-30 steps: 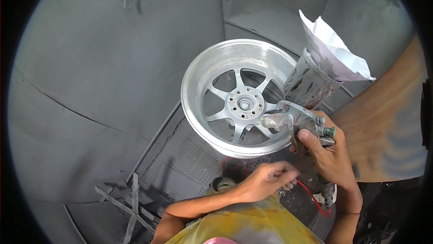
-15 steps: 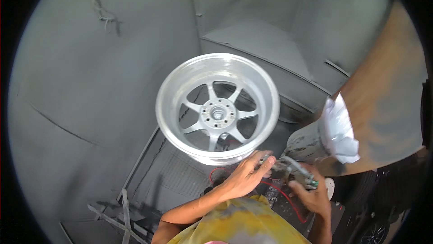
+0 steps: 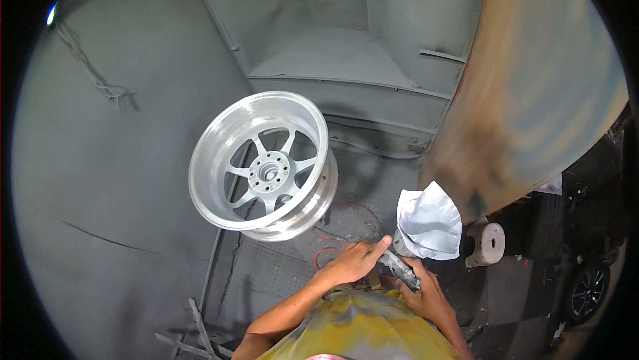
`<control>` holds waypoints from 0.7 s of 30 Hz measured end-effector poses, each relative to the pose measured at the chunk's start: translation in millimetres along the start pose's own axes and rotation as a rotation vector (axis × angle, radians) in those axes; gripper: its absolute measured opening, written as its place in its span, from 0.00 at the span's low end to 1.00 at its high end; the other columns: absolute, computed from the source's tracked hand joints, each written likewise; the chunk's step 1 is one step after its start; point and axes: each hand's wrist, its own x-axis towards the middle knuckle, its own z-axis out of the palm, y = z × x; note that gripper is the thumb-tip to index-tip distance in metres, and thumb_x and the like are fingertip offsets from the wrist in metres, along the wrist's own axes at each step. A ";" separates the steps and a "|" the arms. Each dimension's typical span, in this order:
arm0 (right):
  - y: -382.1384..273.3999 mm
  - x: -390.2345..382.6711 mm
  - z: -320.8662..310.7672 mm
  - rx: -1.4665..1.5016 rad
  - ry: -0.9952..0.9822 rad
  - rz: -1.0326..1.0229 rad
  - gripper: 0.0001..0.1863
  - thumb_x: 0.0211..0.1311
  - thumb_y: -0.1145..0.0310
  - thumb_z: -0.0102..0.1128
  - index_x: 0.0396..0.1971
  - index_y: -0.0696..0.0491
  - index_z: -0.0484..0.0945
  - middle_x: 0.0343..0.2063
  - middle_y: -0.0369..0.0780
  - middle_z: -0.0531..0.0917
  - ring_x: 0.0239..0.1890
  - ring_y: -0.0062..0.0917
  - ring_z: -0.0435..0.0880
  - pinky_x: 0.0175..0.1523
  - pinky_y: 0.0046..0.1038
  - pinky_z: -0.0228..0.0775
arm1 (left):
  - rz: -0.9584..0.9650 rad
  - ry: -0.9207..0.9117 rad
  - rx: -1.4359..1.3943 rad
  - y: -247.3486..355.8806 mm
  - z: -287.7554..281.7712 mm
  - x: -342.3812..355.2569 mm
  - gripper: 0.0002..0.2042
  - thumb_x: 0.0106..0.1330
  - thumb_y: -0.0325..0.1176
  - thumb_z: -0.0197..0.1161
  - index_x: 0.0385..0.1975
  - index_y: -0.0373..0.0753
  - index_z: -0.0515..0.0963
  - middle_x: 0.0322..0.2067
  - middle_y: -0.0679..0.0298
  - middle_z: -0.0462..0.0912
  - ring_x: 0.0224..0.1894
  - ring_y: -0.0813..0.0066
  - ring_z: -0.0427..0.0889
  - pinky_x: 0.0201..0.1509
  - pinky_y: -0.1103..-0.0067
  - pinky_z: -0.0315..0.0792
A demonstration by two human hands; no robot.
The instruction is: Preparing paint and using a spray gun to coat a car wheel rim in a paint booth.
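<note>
A silver multi-spoke wheel rim (image 3: 269, 204) is at centre left, tilted, its support hidden beneath it. Below and right of it, my right hand (image 3: 419, 291) is closed round a paint-smeared spray gun (image 3: 399, 267). A white crumpled paper funnel (image 3: 429, 220) tops the gun's cup, which is mostly hidden under the paper. My left hand (image 3: 353, 261) is closed at the front of the gun, thumb raised beside the cup.
Grey booth walls (image 3: 106, 160) enclose the rim. A curved rusty-tan panel (image 3: 519, 94) stands at right. Beyond are a white stool (image 3: 486, 245) and a dark car wheel (image 3: 586, 293). Red hose (image 3: 323, 253) lies on the grey floor; metal bars (image 3: 198, 323) stand lower left.
The gun and both hands have moved down, away from the rim; my left hand has come onto the gun. The rim sits farther left as the view shifts up and right.
</note>
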 end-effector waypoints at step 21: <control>42.2 9.0 -16.6 0.036 0.049 -0.033 0.17 0.62 0.72 0.66 0.47 0.61 0.74 0.33 0.48 0.84 0.30 0.27 0.85 0.37 0.30 0.75 | 0.178 0.114 0.242 13.4 57.8 12.7 0.39 0.75 0.64 0.31 0.54 0.32 0.77 0.41 0.33 0.78 0.54 0.36 0.73 0.60 0.55 0.68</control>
